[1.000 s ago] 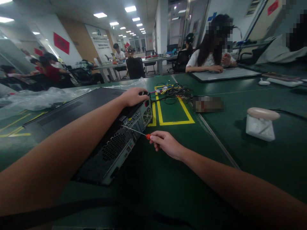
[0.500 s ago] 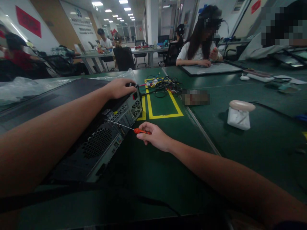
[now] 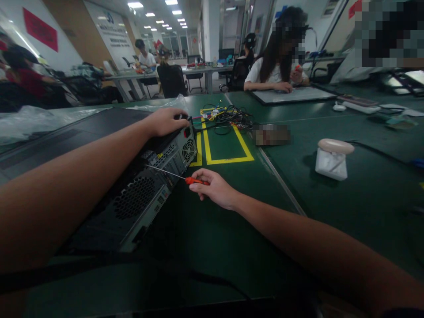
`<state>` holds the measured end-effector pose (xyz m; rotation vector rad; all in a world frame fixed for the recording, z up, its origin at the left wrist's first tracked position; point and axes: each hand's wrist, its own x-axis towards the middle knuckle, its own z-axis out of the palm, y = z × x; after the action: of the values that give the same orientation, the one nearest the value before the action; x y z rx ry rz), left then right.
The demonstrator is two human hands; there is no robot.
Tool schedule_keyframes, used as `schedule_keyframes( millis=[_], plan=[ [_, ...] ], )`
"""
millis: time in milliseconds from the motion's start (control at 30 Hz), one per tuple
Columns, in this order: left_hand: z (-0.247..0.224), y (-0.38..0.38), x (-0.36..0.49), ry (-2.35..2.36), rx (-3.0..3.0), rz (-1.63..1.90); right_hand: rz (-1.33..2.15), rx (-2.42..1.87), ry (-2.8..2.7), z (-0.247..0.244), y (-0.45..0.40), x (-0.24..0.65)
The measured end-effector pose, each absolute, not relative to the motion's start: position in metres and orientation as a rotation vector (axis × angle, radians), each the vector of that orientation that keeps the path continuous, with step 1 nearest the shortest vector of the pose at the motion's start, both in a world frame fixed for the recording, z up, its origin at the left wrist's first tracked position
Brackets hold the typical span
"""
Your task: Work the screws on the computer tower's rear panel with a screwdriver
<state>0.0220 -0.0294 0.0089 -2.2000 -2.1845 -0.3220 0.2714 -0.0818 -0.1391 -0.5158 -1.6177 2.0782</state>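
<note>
A black desktop computer case point(image 3: 135, 198) lies on its side on the left, its rear panel with vents and ports facing me. My left hand point(image 3: 167, 121) grips the top edge of the case near its far rear corner, fingers bent over it. In my right hand point(image 3: 215, 189), closed fingers hold the orange-red handle of a screwdriver point(image 3: 194, 180). The long thin shaft reaches left to the upper edge of the rear panel. The tip meets a dark area there, and I cannot make out what it touches.
Tangled cables point(image 3: 232, 117) lie beyond the case by yellow tape markings point(image 3: 228, 160). A white box-shaped item with a rounded beige top point(image 3: 331, 163) stands at right. Clear plastic wrap point(image 3: 29, 123) lies behind the case. Across the green table point(image 3: 281, 185), a person works at a flat panel point(image 3: 298, 95).
The view has shifted very slightly. Both hands, the screwdriver and the case keep nearly the same positions.
</note>
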Motion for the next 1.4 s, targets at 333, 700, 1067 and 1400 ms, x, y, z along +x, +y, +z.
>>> schedule_keyframes(
  millis=[333,700,1067,1400],
  plan=[
    [0.0081,-0.0293,0.0201,-2.19,-2.218,-0.359,2.101,-0.525,-1.58,-0.1376,-0.082,0.2704],
    [0.0084,-0.0299,0.0216,-2.21,-2.207,-0.368,2.151,-0.541,-1.587,-0.1387,-0.0809,0.2694],
    [0.0092,-0.0304,0.0224,-2.204,-2.212,-0.343,2.073,-0.499,-1.671,-0.134,-0.0819,0.2738],
    [0.0088,-0.0294,0.0208,-2.223,-2.207,-0.34,2.059,-0.503,-1.646,-0.1373,-0.0818,0.2717]
  ],
)
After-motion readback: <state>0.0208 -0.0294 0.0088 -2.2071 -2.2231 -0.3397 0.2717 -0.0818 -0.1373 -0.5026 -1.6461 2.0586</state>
